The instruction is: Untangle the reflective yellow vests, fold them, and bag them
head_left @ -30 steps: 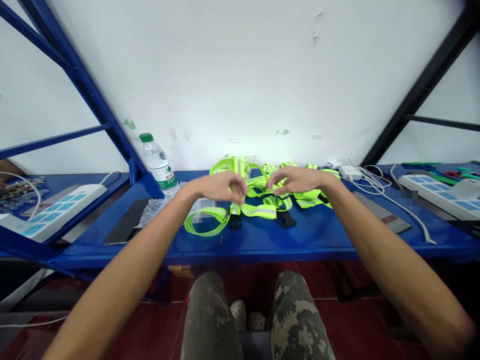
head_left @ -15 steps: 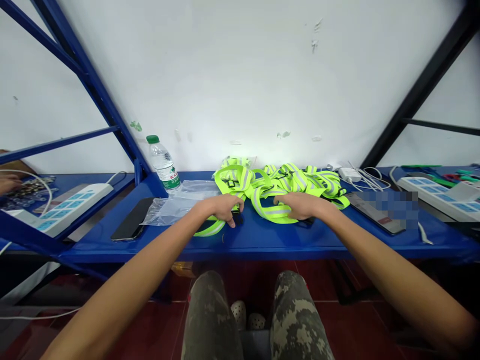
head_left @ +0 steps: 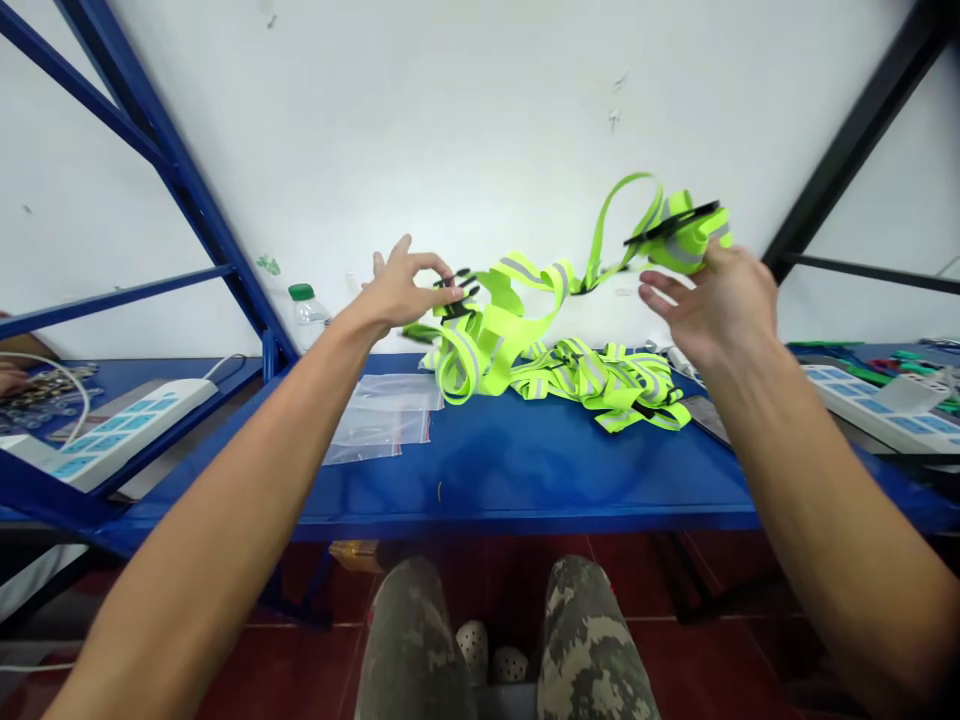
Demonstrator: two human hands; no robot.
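Note:
My left hand [head_left: 409, 285], raised above the table, pinches a black buckle [head_left: 459, 295] between thumb and index finger. From it a neon-yellow reflective strap [head_left: 499, 345] hangs in loops and runs up to the right. My right hand [head_left: 712, 295] is higher, palm turned up, and holds the strap's other bunched part with a long black plastic piece [head_left: 671, 224]; some of its fingers are spread. Beneath the raised strap, a pile of similar yellow straps [head_left: 592, 375] lies on the blue table [head_left: 480, 465].
Clear plastic bags [head_left: 382, 410] lie left of the straps, with a green-capped bottle [head_left: 306, 312] behind. Power strips stand at left [head_left: 127, 430] and right [head_left: 885, 405]. A dark flat device [head_left: 709, 415] is partly behind my right arm. Another person's hand [head_left: 11, 380] shows far left.
Both hands have risen from the table and moved apart, lifting a strap out of the pile. My right hand has turned palm up. The bags now show more fully.

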